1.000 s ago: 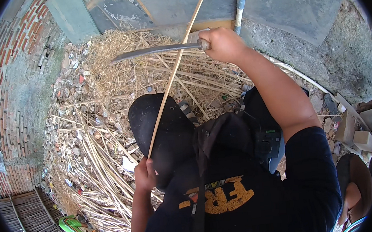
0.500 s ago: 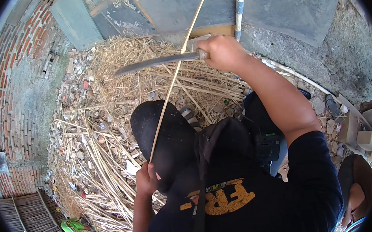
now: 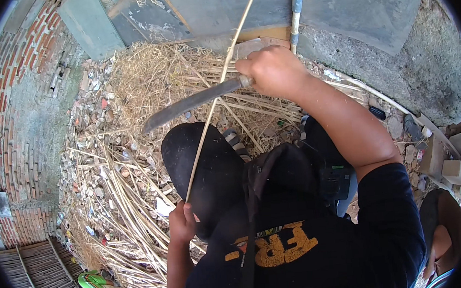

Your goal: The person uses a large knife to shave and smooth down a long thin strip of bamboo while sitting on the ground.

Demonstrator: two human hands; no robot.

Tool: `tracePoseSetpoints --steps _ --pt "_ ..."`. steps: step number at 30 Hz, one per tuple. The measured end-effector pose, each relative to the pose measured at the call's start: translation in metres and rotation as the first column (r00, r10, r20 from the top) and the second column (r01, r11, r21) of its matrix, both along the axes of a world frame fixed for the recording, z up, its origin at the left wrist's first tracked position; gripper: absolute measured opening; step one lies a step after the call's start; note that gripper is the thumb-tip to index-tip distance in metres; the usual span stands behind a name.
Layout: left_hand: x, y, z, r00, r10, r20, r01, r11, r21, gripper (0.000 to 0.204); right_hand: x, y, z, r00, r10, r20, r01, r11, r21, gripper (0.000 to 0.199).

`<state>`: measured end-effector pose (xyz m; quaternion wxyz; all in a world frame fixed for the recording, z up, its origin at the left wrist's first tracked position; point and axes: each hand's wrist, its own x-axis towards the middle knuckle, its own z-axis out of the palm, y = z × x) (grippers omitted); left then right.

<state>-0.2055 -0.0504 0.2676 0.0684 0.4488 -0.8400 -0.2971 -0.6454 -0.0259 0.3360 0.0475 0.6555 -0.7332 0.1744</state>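
Clenched around the handle, my right hand [image 3: 273, 71] holds the long dark steel blade [image 3: 196, 100], which lies almost level and points toward nine o'clock. Its edge crosses the thin pale bamboo strip [image 3: 213, 107]; whether it bites into the strip I cannot tell. My left hand [image 3: 181, 225] is closed on the strip's lower end, near six o'clock, against my black-clad knee [image 3: 205, 173]. Over the last second the blade has tilted a little, its tip now lower, and my left hand has stayed put, so I judge a shaving stroke along the strip is under way. Around me, from nine to twelve o'clock, lies a heap of dry pale cane offcuts [image 3: 129, 175]. At twelve o'clock stands a white pole [image 3: 296, 6].
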Motion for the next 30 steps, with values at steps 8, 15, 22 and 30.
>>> tracePoseSetpoints --steps 8,15,22,30 --pt "-0.006 0.003 0.003 0.999 0.010 0.039 -0.006 0.995 -0.096 0.046 -0.038 -0.004 -0.005 0.986 -0.161 0.051 0.161 0.987 0.009 0.023" --pt "-0.007 0.002 0.004 1.000 0.019 -0.009 -0.020 1.000 -0.012 0.051 -0.035 -0.003 -0.013 0.971 -0.145 0.190 0.139 0.989 0.042 0.018" --pt "0.000 0.001 0.009 0.998 -0.014 -0.056 0.014 1.000 -0.009 0.055 -0.010 -0.002 -0.008 0.997 -0.078 0.009 0.078 0.997 0.009 0.017" --pt "-0.001 0.001 0.014 0.999 0.022 -0.036 -0.020 0.998 0.062 0.054 -0.042 -0.005 0.001 0.978 -0.205 0.033 0.204 0.978 0.036 0.013"
